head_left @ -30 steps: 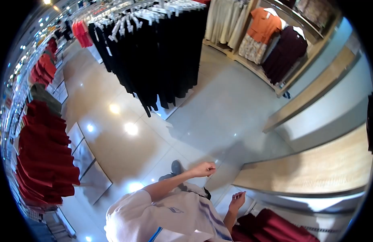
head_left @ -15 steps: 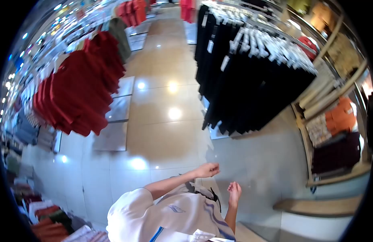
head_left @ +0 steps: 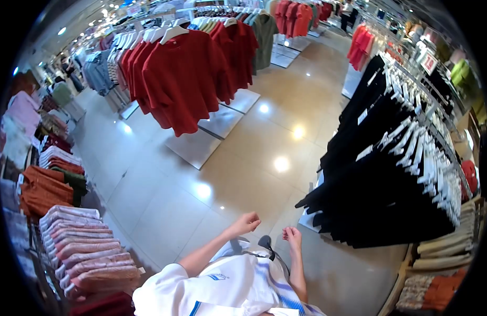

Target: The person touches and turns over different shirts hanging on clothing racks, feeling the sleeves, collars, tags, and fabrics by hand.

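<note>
Head view: my left hand and right hand are apart above the tiled floor, fingers curled; whether either grips anything, I cannot tell. Black garments hang right, nearest my right hand. Red shirts hang far left; pink garments, near left.

Plain deep red coloured the T-shirts, set off by white hangers; at the far end of their rail I saw an olive-grey shirt. The trousers were solid black. White was the person's shirt, with blue-violet stripes and a small blue emblem. The folded garments at their rack's near end showed mottled pale pink, and a top beyond was rust-orange. The floor gleamed beige to pale grey.
</note>
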`<state>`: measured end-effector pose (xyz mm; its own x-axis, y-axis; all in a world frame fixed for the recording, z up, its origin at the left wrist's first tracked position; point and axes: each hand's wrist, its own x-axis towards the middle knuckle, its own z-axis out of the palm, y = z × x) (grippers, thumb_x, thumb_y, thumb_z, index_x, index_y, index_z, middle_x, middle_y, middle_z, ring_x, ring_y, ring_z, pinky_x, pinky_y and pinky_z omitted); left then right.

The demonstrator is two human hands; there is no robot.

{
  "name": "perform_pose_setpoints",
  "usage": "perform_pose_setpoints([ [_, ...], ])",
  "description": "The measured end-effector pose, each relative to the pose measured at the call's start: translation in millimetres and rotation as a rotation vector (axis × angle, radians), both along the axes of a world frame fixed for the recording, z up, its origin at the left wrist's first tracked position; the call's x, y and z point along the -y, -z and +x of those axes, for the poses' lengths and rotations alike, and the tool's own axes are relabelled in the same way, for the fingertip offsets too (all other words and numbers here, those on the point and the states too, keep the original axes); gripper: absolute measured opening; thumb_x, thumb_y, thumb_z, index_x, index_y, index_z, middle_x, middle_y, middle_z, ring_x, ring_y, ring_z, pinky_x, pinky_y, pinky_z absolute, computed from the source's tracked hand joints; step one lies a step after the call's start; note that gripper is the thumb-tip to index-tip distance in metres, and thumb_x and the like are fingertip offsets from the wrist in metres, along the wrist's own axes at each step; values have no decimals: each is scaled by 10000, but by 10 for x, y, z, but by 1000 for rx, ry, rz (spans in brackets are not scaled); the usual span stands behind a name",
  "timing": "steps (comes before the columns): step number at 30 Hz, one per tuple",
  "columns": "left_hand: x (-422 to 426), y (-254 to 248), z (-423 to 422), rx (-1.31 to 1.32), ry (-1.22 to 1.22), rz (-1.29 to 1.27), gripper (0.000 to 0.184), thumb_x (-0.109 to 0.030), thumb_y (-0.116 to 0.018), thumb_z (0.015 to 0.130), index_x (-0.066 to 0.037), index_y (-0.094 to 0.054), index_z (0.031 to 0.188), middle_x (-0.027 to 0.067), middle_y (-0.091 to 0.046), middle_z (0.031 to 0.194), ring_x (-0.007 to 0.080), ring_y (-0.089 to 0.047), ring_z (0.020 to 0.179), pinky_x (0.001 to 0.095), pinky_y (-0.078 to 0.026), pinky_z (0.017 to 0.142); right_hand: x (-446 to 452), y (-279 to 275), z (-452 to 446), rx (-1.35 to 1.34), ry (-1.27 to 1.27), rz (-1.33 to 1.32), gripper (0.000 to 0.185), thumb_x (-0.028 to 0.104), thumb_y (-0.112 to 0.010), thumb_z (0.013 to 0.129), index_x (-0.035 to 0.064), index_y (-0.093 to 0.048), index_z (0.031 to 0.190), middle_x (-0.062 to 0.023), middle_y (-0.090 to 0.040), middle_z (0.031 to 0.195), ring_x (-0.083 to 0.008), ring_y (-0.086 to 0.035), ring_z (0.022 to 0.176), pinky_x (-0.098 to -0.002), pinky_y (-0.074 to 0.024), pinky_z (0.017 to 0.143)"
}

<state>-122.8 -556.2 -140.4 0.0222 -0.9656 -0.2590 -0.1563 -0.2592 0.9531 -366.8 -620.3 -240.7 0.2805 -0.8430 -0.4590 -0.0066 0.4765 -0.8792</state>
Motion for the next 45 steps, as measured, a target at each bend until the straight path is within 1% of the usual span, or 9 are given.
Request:
perform_pose_setpoints([
  [9, 320, -188, -191, -10, -176, -2, 177, -162, -540, 901, 14, -529, 884, 46, -549, 644, 102, -506, 570, 268, -433, 540, 776, 106, 59, 44, -275, 17, 205, 218, -544, 923, 32, -606, 863, -19, -596, 729, -87, -557, 617, -228, -479, 592],
  [12, 346, -138, -133, -70, -272, 83, 180, -172, -540, 907, 8, -525, 905, 28, -547, 656, 91, -499, 573, 253, -416, 523, 916, 174, 168, 63, -349, 54, 206, 219, -541, 926, 31, -604, 869, -18, -597, 730, -89, -555, 612, -236, -483, 594],
  [19, 652, -34, 227, -83, -426, 75, 194, -188, -540, 915, 4, -514, 918, 13, -532, 649, 81, -491, 571, 238, -394, 501, 1260, 158, 634, 62, -473, 105, 194, 203, -529, 930, 28, -597, 879, -28, -596, 745, -94, -558, 632, -237, -486, 603],
  [28, 1475, 267, 1344, -196, -568, 40, 191, -193, -550, 905, -6, -514, 909, 17, -540, 636, 82, -501, 561, 232, -391, 498, 2139, 62, 1449, -19, -499, 67, 177, 191, -543, 922, 22, -589, 891, -36, -597, 755, -105, -564, 639, -242, -483, 606],
  [33, 1880, 274, 2236, -69, -707, -98, 176, -198, -563, 908, -30, -515, 914, 17, -553, 709, 77, -527, 634, 223, -430, 557, 2607, 1, 2096, -90, -516, 60, 185, 200, -546, 920, 21, -590, 896, -41, -600, 769, -108, -569, 658, -243, -481, 623],
  [37, 1961, 395, 2960, -10, -914, -133, 167, -178, -567, 902, -20, -513, 909, 27, -554, 760, 85, -539, 679, 224, -452, 625, 3009, 32, 2864, -135, -678, 20, 185, 195, -541, 921, 19, -598, 911, -39, -603, 778, -107, -571, 669, -246, -486, 637],
  [39, 1940, 487, 3270, -10, -1025, -176, 175, -177, -580, 880, -11, -524, 892, 40, -575, 734, 100, -559, 664, 242, -460, 613, 3146, -23, 3286, -115, -761, -4, 194, 195, -538, 923, 11, -602, 913, -35, -606, 778, -104, -571, 671, -245, -488, 644],
  [42, 1909, 284, 3554, -43, -1169, -204, 177, -160, -591, 868, 5, -529, 878, 60, -605, 731, 119, -587, 673, 254, -473, 627, 3282, -115, 3828, -99, -892, -63, 192, 192, -543, 922, 9, -599, 907, -33, -607, 772, -99, -574, 677, -241, -488, 641],
  [45, 1948, 156, 3850, -156, -1254, -252, 149, -132, -569, 889, -1, -511, 925, 70, -602, 816, 132, -588, 740, 251, -478, 694, 3416, -96, 4253, -40, -984, -39, 175, 186, -549, 921, 18, -592, 898, -31, -608, 771, -97, -579, 681, -234, -488, 627],
])
